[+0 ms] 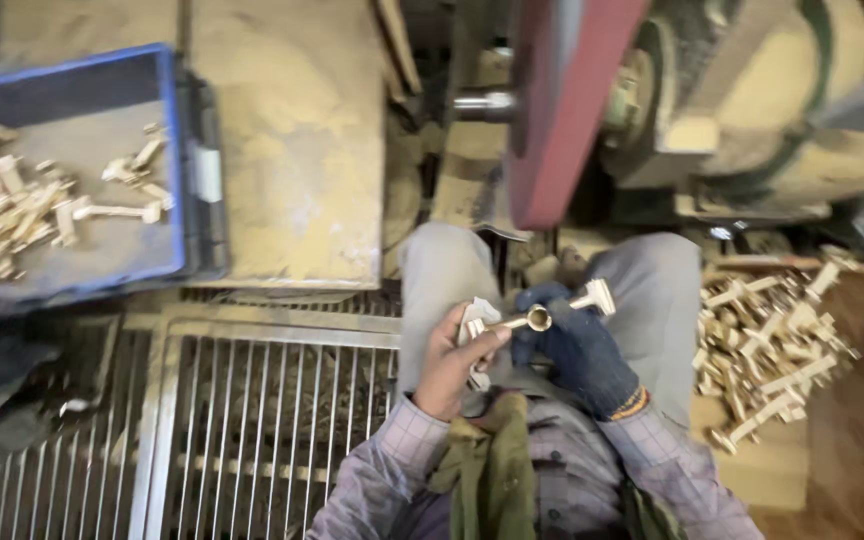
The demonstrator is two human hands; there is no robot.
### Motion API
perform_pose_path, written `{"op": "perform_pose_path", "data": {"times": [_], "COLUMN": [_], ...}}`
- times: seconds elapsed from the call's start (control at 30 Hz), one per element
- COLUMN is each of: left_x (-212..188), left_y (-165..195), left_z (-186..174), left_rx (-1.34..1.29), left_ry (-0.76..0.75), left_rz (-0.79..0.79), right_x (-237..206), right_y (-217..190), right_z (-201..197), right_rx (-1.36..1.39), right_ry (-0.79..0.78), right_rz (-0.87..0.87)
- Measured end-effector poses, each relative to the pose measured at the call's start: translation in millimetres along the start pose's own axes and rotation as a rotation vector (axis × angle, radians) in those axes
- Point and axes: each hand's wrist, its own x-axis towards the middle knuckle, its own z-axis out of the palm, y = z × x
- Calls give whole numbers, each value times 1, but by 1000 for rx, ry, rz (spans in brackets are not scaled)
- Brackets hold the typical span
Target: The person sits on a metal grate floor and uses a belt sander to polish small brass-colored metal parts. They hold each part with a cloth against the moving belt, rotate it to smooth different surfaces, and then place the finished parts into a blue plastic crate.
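Seated worker at a red abrasive wheel (pixel 562 110). The bare left hand (pixel 452 365) pinched a brass T-shaped fitting (pixel 550 312) together with a scrap of pale cloth (pixel 474 322); the dark-gloved right hand (pixel 577 350) closed around its far end, steadying it over the lap. Similar fittings filled a blue crate (pixel 177 160) at left and a brown tray (pixel 852 400) at right, both within reach.

Blue crate (pixel 177 150) cut off by left edge – its brass parts (pixel 12 205) too blurry to tell apart; red belt (pixel 562 100) runs off top; cloth (pixel 474 325) mostly hidden behind left hand (pixel 452 360)
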Motion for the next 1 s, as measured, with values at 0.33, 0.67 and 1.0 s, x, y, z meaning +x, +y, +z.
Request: {"op": "perform_pose_path", "data": {"times": [0.33,0.67,1.0], "left_x": [-9,41,50], "left_y": [102,192,35], "left_z": [-211,-324,-87], "left_rx": [-113,-439,-142], "left_ry": [766,1150,241], "left_rz": [568,788,150], "right_x": [4,37,-87], "right_y": [-5,23,9], "right_z": [-56,-169,-264], "right_rx": [-505,-500,-210], "right_ry": [274,755,1013], "right_rz": [-92,-150,-247]}}
